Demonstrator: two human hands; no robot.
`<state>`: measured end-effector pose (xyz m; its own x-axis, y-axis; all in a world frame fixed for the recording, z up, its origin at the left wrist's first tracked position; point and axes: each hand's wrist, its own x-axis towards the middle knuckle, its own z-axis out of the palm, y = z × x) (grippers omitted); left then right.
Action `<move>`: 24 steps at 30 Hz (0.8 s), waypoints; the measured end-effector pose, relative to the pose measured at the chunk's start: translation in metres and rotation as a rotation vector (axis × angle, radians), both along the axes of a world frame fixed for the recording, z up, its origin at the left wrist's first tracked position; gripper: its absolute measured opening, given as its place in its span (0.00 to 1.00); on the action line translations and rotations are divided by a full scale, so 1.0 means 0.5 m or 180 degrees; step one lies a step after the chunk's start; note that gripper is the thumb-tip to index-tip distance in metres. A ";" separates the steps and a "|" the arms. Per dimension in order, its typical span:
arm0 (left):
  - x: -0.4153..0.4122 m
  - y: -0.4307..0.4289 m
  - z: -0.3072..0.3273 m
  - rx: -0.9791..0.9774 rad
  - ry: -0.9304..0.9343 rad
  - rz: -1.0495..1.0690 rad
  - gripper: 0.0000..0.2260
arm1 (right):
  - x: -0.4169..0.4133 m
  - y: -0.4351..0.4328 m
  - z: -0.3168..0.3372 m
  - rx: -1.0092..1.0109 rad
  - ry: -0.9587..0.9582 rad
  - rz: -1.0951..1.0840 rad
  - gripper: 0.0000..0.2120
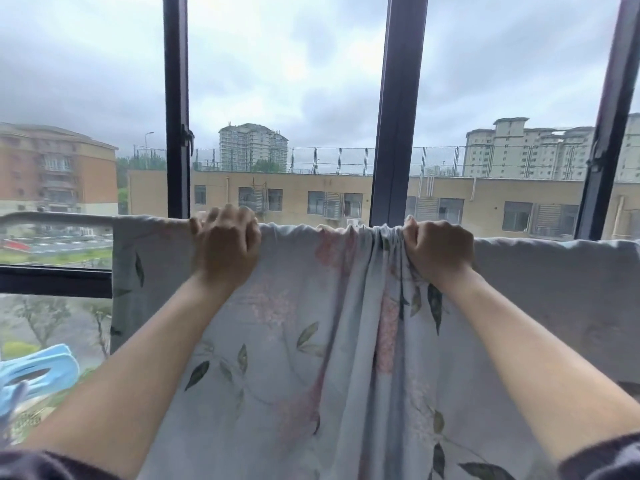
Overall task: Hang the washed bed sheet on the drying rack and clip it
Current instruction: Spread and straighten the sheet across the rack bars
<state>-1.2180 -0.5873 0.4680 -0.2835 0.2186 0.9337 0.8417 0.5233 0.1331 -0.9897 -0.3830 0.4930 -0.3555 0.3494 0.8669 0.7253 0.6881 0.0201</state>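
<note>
I see the pale blue-grey, leaf-printed cotton bed sheet (304,341) draped over the grey metal drying rack rail (55,218). My left hand (225,244) curls its fingers over the sheet's top fold, and my right hand (438,247) clenches a bunched gather there. Light blue plastic clips (34,368) lie at lower left, well apart from both hands.

no readable text, labels, brands, numbers or signs anywhere, neither on the near fabric nor on the far buildings.
</note>
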 end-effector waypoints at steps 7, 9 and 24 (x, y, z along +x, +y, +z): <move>0.128 0.119 -0.004 -0.0413 0.0637 -0.0403 0.17 | 0.021 0.021 -0.004 0.0050 0.0072 -0.0045 0.30; 0.088 0.096 -0.010 -0.0420 0.0664 -0.0240 0.17 | 0.030 0.028 -0.006 0.0057 0.0082 -0.0041 0.31; 0.184 0.168 -0.008 -0.0373 0.0661 -0.0304 0.17 | 0.016 0.017 -0.004 0.0083 -0.0021 0.0050 0.28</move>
<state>-1.1261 -0.5032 0.4643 -0.0613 0.3454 0.9365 0.8910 0.4418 -0.1046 -0.9815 -0.3742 0.4910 -0.3664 0.3211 0.8733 0.7142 0.6987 0.0428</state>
